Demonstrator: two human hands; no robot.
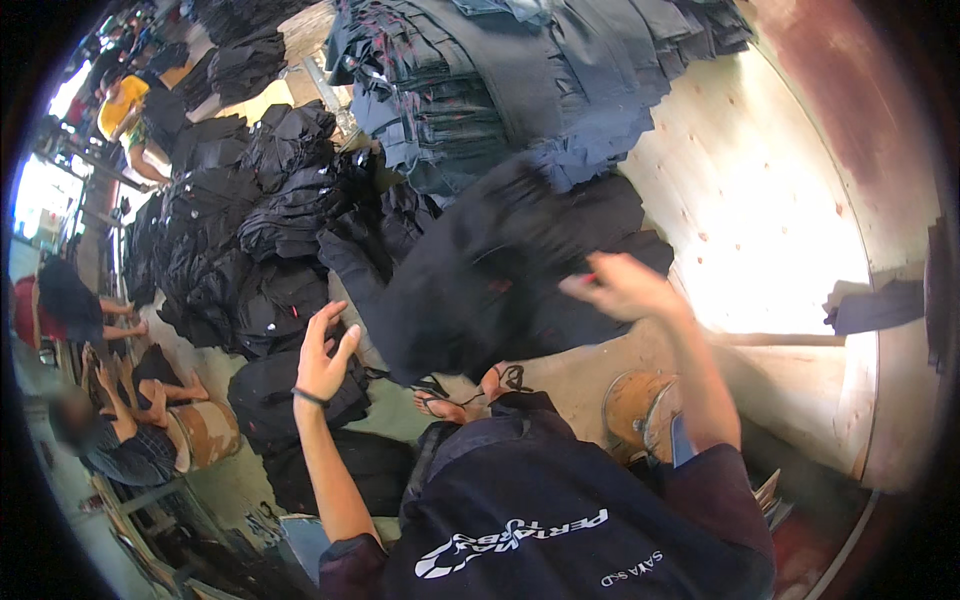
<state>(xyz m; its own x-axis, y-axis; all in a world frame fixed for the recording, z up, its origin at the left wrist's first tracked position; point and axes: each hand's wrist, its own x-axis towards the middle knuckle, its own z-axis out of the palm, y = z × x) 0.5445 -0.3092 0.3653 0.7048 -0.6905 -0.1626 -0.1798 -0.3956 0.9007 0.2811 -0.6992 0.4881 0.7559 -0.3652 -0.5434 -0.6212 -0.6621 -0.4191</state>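
Observation:
A black garment or cloth piece (470, 270), smeared by motion, spreads in front of me over the black pile, between my two hands. My left hand (325, 355) is raised at its left side with the thumb and fingers apart and nothing in them. A dark band circles that wrist. At the cloth's right edge is my right hand (635, 288), its fingers pointing left and blurred. Something small and red shows near its fingertips. Whether those fingers grip the cloth I cannot make out.
Beyond the cloth rises a tall stack of dark grey-blue garments (520, 80). Heaps of black garments (270, 200) cover the left. A pale wooden board (760, 200) stands right. A round wooden drum (635, 405) is near my feet. Other people sit left; one in yellow (122, 108) stands far left.

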